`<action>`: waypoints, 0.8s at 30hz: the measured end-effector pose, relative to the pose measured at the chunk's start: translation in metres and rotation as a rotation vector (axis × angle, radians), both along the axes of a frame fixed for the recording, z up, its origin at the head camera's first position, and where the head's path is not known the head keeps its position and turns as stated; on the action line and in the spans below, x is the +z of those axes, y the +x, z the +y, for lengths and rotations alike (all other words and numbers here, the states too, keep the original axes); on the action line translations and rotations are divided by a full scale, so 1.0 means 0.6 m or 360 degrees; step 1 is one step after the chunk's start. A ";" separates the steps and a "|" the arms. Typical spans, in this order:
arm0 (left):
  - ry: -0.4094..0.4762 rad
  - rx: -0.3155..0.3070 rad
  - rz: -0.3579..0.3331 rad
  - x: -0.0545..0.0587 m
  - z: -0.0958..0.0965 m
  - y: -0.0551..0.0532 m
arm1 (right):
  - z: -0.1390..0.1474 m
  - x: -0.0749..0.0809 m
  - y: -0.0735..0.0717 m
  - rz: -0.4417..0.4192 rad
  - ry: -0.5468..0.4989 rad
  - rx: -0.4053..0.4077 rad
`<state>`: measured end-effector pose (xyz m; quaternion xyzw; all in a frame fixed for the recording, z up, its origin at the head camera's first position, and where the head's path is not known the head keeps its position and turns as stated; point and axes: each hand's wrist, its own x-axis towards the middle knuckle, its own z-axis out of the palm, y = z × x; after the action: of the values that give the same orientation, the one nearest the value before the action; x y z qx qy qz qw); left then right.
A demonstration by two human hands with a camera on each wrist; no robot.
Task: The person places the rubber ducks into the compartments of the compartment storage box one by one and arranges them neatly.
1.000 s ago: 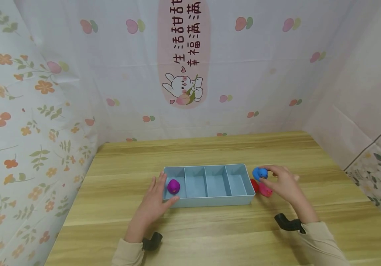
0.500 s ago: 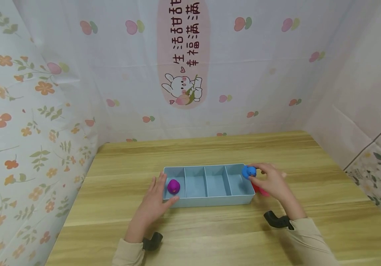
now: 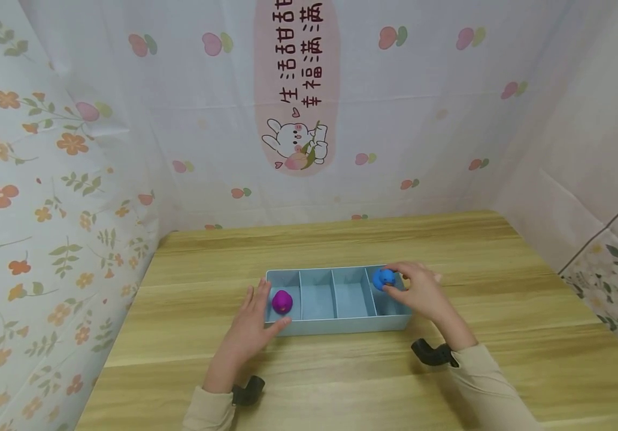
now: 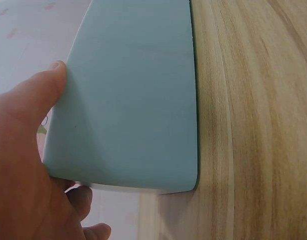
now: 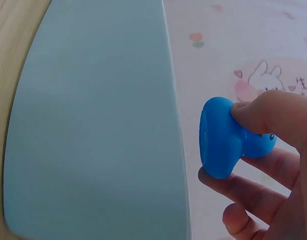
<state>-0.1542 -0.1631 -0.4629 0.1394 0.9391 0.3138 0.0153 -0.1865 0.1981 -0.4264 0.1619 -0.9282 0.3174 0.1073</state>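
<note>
A light blue divided box (image 3: 341, 325) lies lengthwise on the wooden table. In its leftmost compartment sits a purple rubber duck (image 3: 282, 301). My left hand (image 3: 250, 326) rests at the box's left end, fingers extended along it. The left thumb (image 4: 53, 77) touches the front rim. My right hand (image 3: 422, 290) pinches a blue rubber duck (image 5: 221, 137) between thumb and fingers. In the right wrist view the duck is held above the box's rim. From the head it overlaps the rightmost compartment, close to its left divider.
The wooden table (image 3: 309, 377) stretches around the box on all sides. A patterned white cloth (image 3: 201, 120) hangs behind and at both sides. Black curved mounts (image 3: 432, 353) sit at both wrists.
The right hand has carried the blue duck leftward from beside the box to over its rightmost compartment. The red and pink toys beside the box are now hidden. The left hand stays put.
</note>
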 end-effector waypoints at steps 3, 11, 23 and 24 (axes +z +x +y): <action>0.0002 0.0001 0.0004 -0.001 0.000 0.000 | -0.013 0.001 -0.004 -0.0014 0.0010 0.0013; 0.0006 0.0003 0.0011 -0.003 -0.001 -0.001 | -0.047 0.011 -0.012 -0.0024 -0.0010 0.0043; 0.0021 -0.0003 0.0002 -0.001 -0.001 -0.001 | -0.099 0.026 -0.020 -0.0002 -0.0002 0.0134; 0.0024 -0.0005 0.0000 -0.001 -0.001 -0.001 | -0.103 0.026 -0.020 0.0004 -0.0002 0.0140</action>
<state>-0.1546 -0.1639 -0.4636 0.1410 0.9365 0.3207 0.0146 -0.1983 0.1362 -0.4106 0.2029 -0.9198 0.3222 0.0947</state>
